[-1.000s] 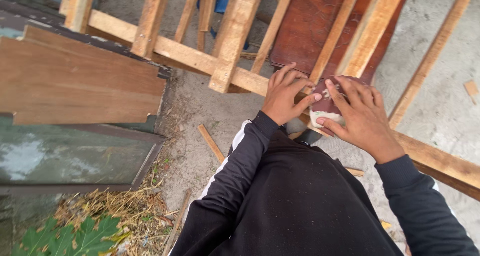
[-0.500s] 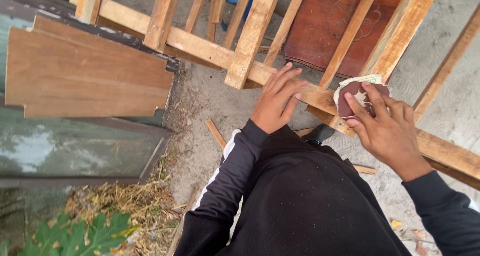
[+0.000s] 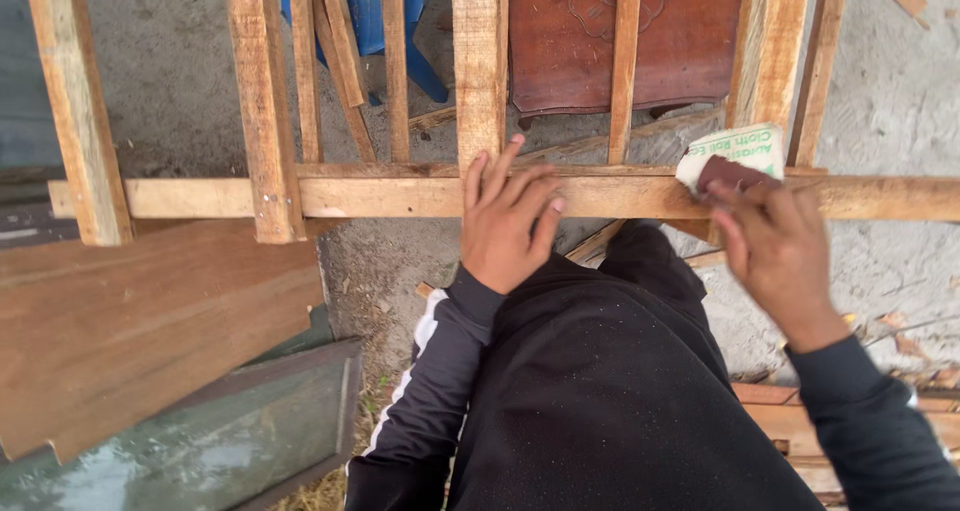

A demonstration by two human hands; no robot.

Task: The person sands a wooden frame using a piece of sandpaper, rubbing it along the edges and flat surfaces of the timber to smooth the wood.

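Sandpaper sheet (image 3: 735, 161): thin, flexible, gritty; judged best pinched at its fold. Right hand (image 3: 775, 246) fingers closed on it; left hand (image 3: 505, 221) splayed, empty, bracing wooden rail (image 3: 400, 196).

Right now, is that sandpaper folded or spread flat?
Folded. The sandpaper shows pale backing curling over its brown grit face, pressed on the rail under the right hand.

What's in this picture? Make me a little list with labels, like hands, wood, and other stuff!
left hand: flat on the horizontal rail, fingers spread
right hand: pressing a folded sandpaper sheet against that rail
frame: pale wooden frame of upright slats across the rail
behind frame: dark red carved panel, blue object
lower left: brown board, glass pane
ground: concrete
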